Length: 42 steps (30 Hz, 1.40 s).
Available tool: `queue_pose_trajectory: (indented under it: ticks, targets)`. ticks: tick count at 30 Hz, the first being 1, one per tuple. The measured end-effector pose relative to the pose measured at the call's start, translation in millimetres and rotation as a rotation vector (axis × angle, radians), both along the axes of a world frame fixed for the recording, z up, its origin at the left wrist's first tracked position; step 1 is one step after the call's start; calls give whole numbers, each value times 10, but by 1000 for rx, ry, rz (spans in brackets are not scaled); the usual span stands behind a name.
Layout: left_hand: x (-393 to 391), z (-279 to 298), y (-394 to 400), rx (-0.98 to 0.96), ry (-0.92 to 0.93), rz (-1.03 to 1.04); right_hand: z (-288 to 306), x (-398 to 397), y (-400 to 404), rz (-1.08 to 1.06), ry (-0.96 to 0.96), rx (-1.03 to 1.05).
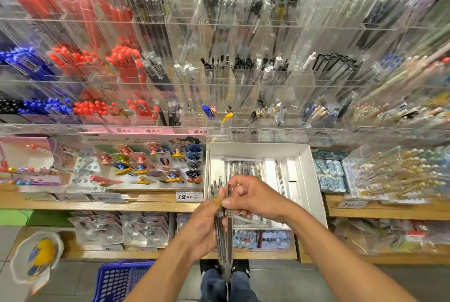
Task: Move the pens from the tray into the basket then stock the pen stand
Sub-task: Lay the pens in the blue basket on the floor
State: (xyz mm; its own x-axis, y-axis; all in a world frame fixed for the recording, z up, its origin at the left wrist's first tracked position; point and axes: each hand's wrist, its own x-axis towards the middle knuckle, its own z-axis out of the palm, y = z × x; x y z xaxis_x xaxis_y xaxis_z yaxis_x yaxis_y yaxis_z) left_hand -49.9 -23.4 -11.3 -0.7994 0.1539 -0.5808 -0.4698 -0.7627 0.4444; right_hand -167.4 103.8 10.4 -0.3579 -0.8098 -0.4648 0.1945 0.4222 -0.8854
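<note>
Pens (225, 236) — a bundle of slim grey ones — stand nearly upright between both hands, just in front of the white tray (314, 180) on the wooden shelf. Left hand (204, 226) has its fingers curled round the bundle's middle. Right hand (253, 198) pinches the upper ends, thumb pressed against them. Blue basket (119, 279) sits on the floor below-left — apart from both hands.

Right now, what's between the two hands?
In the head view, a bundle of pens stands between the left hand and the right hand; both hold it.
</note>
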Motion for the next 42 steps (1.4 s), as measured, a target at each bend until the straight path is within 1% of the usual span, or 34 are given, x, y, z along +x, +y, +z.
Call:
queue_pose_trajectory:
  ticks: [2,6,7,8,10,12,14,16,18,20,23,25,27,29,30,32,34,36,37,39,41,42]
  targets:
    - [62,-45,-20,42,-31,18,-100,84,-17,-57,-48,-6]
    - [155,-102,-12,15,-136,63,-369,82,64,-167,-63,49]
    - [166,-90,-10,36,-156,92,-468,23,89,-197,-22,119]
    - [183,-81,-17,70,-168,122,-592,-52,103,-231,78,233]
    - [208,-13,-19,157,-182,167,-851,-207,169,-305,384,542]
    - [226,30,-19,179,-219,184,-1062,-280,191,-280,548,746]
    - [229,43,-6,139,-261,191,-1195,-278,159,-154,636,846]
    - [233,41,2,81,-294,193,-1251,-252,90,-41,721,899]
    - [234,42,-6,44,-326,196,-1249,-242,28,-6,754,918]
    - [232,39,-9,42,-344,203,-1213,-249,-1,-27,737,929]
    - [213,36,-25,66,-356,221,-1109,-308,32,-118,677,884]
    - [189,37,-44,86,-355,235,-938,-336,85,-212,708,782]
    - [159,37,-56,104,-352,249,-693,-265,154,-379,724,570]
    - [128,31,-50,114,-336,248,-436,-66,218,-500,696,271]
    - [112,25,-41,120,-326,245,-336,76,249,-485,692,142]
    - [82,7,-16,158,-299,248,-224,389,280,-358,746,-37]
    - [51,18,20,206,-286,252,-215,667,272,-217,910,-164]
    - [19,30,50,164,-328,251,-261,827,252,-128,1068,-245]
    - [10,31,57,125,-352,260,-286,848,263,-90,1078,-275]
    - [17,14,49,59,-375,265,-308,798,311,1,958,-289]
    - [48,-9,20,35,-369,261,-327,679,353,33,696,-196]
    - [67,-16,4,49,-360,269,-374,590,361,4,584,-128]
